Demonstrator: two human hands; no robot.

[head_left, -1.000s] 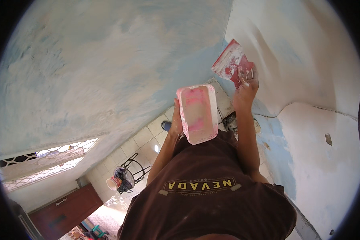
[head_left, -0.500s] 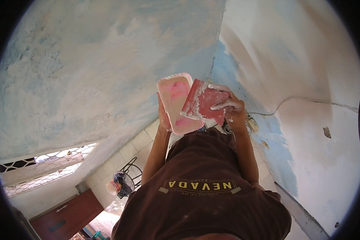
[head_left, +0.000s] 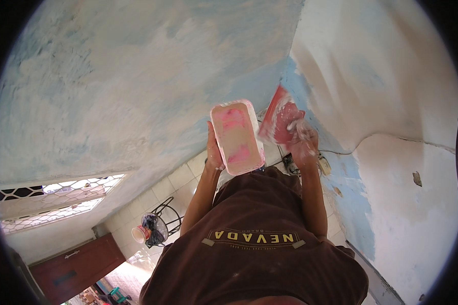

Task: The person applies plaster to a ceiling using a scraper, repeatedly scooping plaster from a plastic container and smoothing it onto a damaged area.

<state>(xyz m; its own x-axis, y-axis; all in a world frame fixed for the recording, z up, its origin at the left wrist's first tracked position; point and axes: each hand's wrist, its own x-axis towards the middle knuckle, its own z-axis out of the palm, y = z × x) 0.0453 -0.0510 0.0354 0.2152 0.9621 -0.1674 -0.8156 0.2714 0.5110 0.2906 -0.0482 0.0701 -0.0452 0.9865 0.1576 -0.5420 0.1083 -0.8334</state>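
My left hand [head_left: 214, 150] holds a pinkish rectangular plastic tray [head_left: 237, 137] from its left side, fingers against the outer wall. Pale filler coats its inside, with brighter pink patches showing through. My right hand [head_left: 304, 142], smeared with white and blurred by motion, grips a red putty spreader [head_left: 283, 118] just right of the tray. White paste streaks the spreader's wide blade, which stands apart from the tray's rim.
A patchy blue-and-white wall [head_left: 137, 76] rises at the left and meets the right wall [head_left: 392, 101] in a corner. A cable [head_left: 361, 140] runs along the right wall. On the tiled floor stands a black-framed stool [head_left: 170, 216] beside an orange-and-white cup [head_left: 141, 234]. A brown door [head_left: 76, 264] is lower left.
The spreader has moved off the tray, to the right and slightly up, and its blade has tilted. The tray has shifted a little right and stands more upright in view.
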